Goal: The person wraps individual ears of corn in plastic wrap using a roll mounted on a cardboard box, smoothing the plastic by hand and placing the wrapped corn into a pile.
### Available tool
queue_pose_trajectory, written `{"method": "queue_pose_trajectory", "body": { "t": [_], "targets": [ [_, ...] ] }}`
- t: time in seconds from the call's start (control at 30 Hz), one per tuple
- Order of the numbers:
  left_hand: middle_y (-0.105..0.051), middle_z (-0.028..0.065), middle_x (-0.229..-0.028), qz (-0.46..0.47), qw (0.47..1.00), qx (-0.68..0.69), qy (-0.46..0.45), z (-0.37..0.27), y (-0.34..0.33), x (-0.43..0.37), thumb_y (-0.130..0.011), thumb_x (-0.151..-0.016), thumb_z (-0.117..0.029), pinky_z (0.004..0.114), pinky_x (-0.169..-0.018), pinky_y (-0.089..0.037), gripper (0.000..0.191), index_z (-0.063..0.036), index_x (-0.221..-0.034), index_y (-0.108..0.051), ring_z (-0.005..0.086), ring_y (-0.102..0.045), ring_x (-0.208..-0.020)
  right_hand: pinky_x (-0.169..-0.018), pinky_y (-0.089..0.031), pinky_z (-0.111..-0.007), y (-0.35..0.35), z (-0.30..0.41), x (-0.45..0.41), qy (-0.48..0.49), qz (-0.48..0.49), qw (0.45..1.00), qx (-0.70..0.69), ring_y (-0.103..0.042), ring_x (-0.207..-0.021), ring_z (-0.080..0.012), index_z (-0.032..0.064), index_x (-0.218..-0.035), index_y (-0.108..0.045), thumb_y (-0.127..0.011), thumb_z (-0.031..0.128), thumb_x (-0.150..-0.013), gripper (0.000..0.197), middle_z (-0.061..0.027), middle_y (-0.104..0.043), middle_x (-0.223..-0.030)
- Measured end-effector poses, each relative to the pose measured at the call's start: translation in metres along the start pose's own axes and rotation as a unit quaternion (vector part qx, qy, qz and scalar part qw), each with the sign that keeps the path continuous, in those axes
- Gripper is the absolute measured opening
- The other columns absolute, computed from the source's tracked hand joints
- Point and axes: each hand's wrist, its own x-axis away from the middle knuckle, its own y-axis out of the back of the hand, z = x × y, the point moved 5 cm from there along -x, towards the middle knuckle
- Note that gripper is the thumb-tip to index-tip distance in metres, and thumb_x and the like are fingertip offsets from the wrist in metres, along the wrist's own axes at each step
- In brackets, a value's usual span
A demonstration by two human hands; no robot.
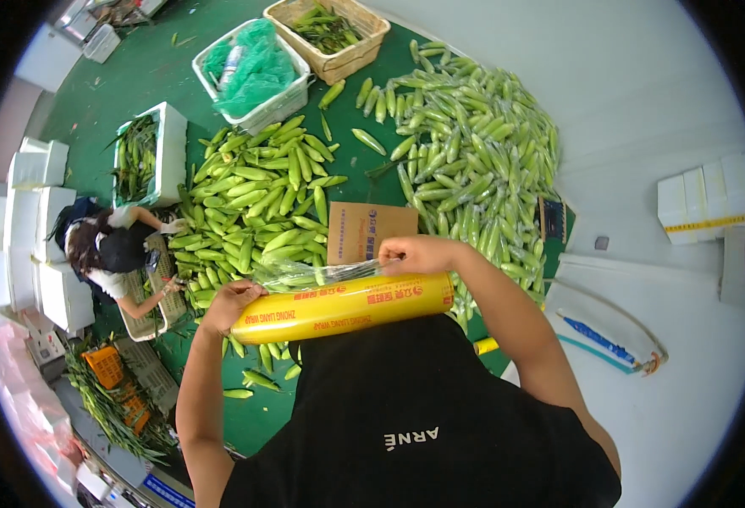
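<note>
A yellow roll of plastic wrap (347,311), printed in red, lies across the front of my body. My left hand (236,305) grips its left end, with the thumb on top near the film. Clear film (322,273) is bunched along the roll's far side. Above the right part of the roll, my right hand (414,255) pinches this film between curled fingers. Just beyond stands a brown cardboard box (372,228) bearing writing. Green corn in husks (252,190) is heaped to the left. Film-wrapped corn (474,146) forms a large pile to the right.
Another person (109,247) works at the left beside a plastic crate (172,295). A foam box (172,146) of husks, a white basket (283,105) with green netting and a beige crate (350,63) stand farther back. A pale wall (601,95) borders the right.
</note>
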Motion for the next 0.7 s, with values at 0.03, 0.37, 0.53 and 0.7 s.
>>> {"method": "queue_pose_trajectory", "body": {
  "t": [0.03,0.37,0.53,0.7],
  "targets": [
    [-0.071,0.0093,-0.086,-0.002,1.000,0.021,0.008,-0.002,-0.002,-0.004,-0.065,-0.098,-0.024,0.030,-0.064,-0.054,0.027,0.0027,-0.101,-0.070,0.0147,-0.066,-0.070,-0.070,-0.043,-0.029,-0.001,-0.005,0.000,-0.007,-0.004,1.000,-0.006,-0.051,-0.080,-0.0081,0.0083,-0.103,-0.056,-0.065,0.034,-0.098,0.028,0.0024,-0.057,-0.087],
    [-0.070,0.0086,-0.091,0.021,0.983,-0.094,0.158,0.060,-0.004,-0.006,-0.061,-0.099,-0.023,0.029,-0.072,-0.052,0.027,0.0037,-0.102,-0.069,0.0141,-0.063,-0.079,-0.084,-0.050,-0.027,-0.100,-0.125,0.036,-0.168,0.061,0.888,-0.424,-0.058,-0.101,-0.0077,0.0108,-0.110,-0.057,-0.057,0.031,-0.103,0.021,-0.0013,-0.064,-0.121],
    [-0.066,0.0056,-0.083,0.004,0.957,-0.108,0.269,0.123,-0.014,-0.068,-0.061,-0.099,-0.023,0.033,-0.069,-0.050,0.022,-0.0024,-0.095,-0.068,0.0164,-0.059,-0.072,-0.080,-0.046,-0.024,-0.128,-0.198,0.027,-0.256,-0.063,0.868,-0.421,-0.060,-0.091,-0.0106,0.0107,-0.101,-0.056,-0.057,0.021,-0.103,0.011,-0.0042,-0.066,-0.115],
    [-0.072,0.0076,-0.099,-0.025,0.968,-0.168,0.188,0.208,-0.033,-0.252,-0.060,-0.098,-0.020,0.031,-0.076,-0.051,0.027,0.0004,-0.115,-0.066,0.0150,-0.064,-0.082,-0.067,-0.050,-0.027,-0.083,-0.369,-0.011,-0.164,-0.283,0.808,-0.490,-0.061,-0.075,-0.0115,0.0128,-0.095,-0.056,-0.060,0.016,-0.097,0.005,0.0008,-0.057,-0.080]
  ]
}}
